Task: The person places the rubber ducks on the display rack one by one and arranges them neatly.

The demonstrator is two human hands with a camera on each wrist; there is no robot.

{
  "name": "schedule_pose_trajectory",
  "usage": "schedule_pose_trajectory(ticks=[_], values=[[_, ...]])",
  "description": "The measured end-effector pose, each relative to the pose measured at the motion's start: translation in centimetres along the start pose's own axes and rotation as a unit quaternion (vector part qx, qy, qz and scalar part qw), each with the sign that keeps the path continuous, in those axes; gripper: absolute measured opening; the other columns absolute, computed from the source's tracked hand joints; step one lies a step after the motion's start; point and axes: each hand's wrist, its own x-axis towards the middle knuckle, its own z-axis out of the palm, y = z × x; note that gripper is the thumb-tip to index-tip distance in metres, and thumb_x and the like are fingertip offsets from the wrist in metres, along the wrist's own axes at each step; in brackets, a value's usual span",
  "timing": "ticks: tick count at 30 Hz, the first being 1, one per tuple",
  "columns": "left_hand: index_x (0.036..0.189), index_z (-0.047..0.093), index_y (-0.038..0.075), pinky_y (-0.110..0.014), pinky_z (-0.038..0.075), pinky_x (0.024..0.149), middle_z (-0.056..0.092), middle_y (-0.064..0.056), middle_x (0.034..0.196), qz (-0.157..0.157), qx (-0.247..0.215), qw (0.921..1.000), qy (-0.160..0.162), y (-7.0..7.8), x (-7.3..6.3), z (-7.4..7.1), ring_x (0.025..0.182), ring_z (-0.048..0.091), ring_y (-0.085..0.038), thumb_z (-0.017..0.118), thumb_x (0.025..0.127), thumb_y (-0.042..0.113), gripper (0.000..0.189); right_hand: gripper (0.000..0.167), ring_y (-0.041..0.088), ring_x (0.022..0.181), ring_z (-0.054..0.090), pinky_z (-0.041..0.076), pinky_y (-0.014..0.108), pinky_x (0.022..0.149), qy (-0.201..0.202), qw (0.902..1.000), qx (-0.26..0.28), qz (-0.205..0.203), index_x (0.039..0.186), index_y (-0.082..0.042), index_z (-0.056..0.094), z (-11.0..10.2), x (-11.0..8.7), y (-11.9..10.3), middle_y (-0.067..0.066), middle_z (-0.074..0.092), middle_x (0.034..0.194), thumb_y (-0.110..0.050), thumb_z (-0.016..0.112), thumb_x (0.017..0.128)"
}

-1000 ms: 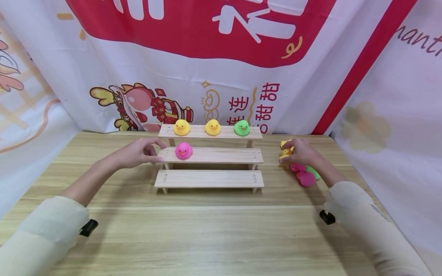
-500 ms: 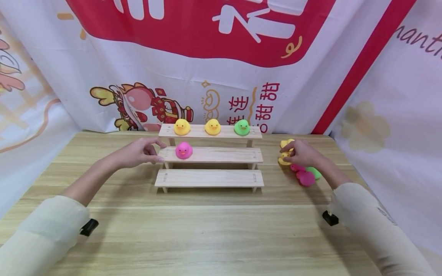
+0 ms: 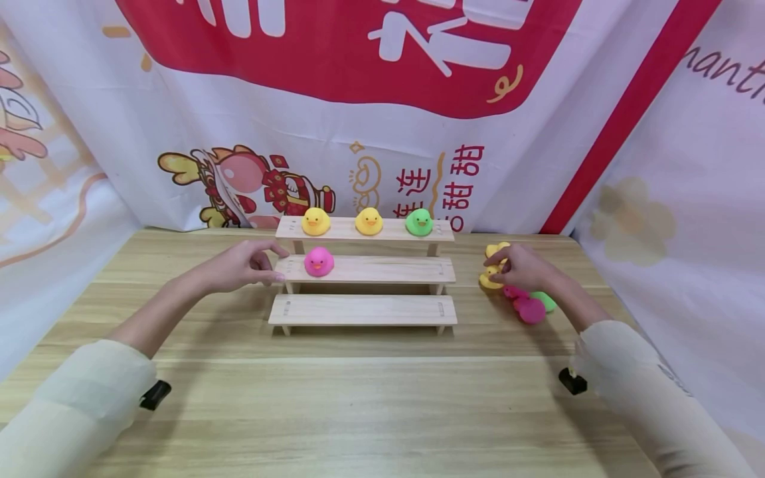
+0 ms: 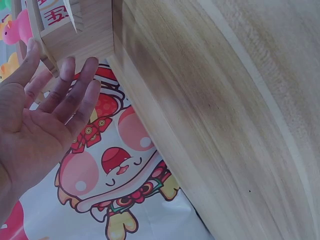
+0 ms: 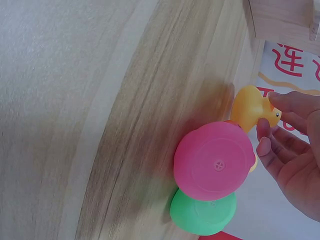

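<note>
A three-tier wooden stand point(image 3: 362, 310) stands at the table's middle. My left hand point(image 3: 236, 265) pinches the left end of its middle tier between thumb and index finger; the other fingers spread loosely in the left wrist view. Two yellow rubber ducks point(image 3: 368, 222) and a green duck point(image 3: 419, 222) sit on the top tier, and a pink duck point(image 3: 319, 262) is at the middle tier's left. To the stand's right, my right hand point(image 3: 526, 267) pinches a yellow rubber duck point(image 5: 250, 107) by its head, low at the table. Another yellow duck point(image 3: 495, 248) lies behind it.
Pink ducks point(image 5: 215, 161) and a green duck point(image 5: 204, 212) lie bunched beside the right hand, some tipped over. A printed cloth point(image 3: 335, 79) hangs behind the table point(image 3: 352, 405), and more cloth encloses both sides.
The yellow duck in my right hand has shifted slightly left and toward the front, showing more of it. My left hand stays at the stand.
</note>
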Motion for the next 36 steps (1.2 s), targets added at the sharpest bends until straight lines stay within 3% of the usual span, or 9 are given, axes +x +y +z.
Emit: schedule_pose_trajectory(ticks=[7,15,22,36], values=[[0.129,0.061,-0.005,-0.03,0.052,0.068,0.072,-0.01,0.08,0.011,-0.004,0.9999,0.004,0.1,0.0,0.0,0.075,0.067,-0.029,0.078,0.095,0.018,0.045,0.031,0.018,0.072,0.06,0.05,0.028,0.062,0.02,0.9992,0.01,-0.033,0.121,0.01,0.07,-0.1,0.1,-0.1,0.017,0.07,0.103,-0.003,0.073,0.092],[0.129,0.06,-0.003,-0.034,0.054,0.071,0.072,-0.012,0.084,-0.001,0.012,0.9999,-0.002,0.2,0.2,-0.1,0.078,0.067,-0.028,0.079,0.094,0.02,0.046,0.031,0.019,0.076,0.06,0.051,0.031,0.065,0.021,0.9994,-0.001,-0.029,0.122,0.006,0.071,-0.2,0.2,-0.8,0.014,0.07,0.101,-0.006,0.073,0.094],[0.13,0.059,-0.002,-0.035,0.054,0.073,0.072,-0.012,0.086,-0.007,0.019,0.9998,-0.008,0.2,0.2,-0.2,0.079,0.066,-0.028,0.079,0.095,0.022,0.047,0.029,0.024,0.083,0.065,0.055,0.03,0.069,0.043,0.9958,0.012,-0.079,0.119,0.008,0.072,-0.7,0.2,-1.5,0.018,0.072,0.107,-0.004,0.075,0.092],[0.129,0.061,-0.004,-0.032,0.051,0.067,0.069,-0.006,0.079,-0.006,0.016,0.9998,-0.004,0.2,0.2,-0.2,0.075,0.063,-0.031,0.079,0.094,0.022,0.047,0.024,0.02,0.078,0.065,0.056,0.028,0.07,0.051,0.9926,0.037,-0.104,0.114,0.001,0.076,-1.9,-0.3,-4.1,0.007,0.074,0.097,-0.008,0.078,0.092]])
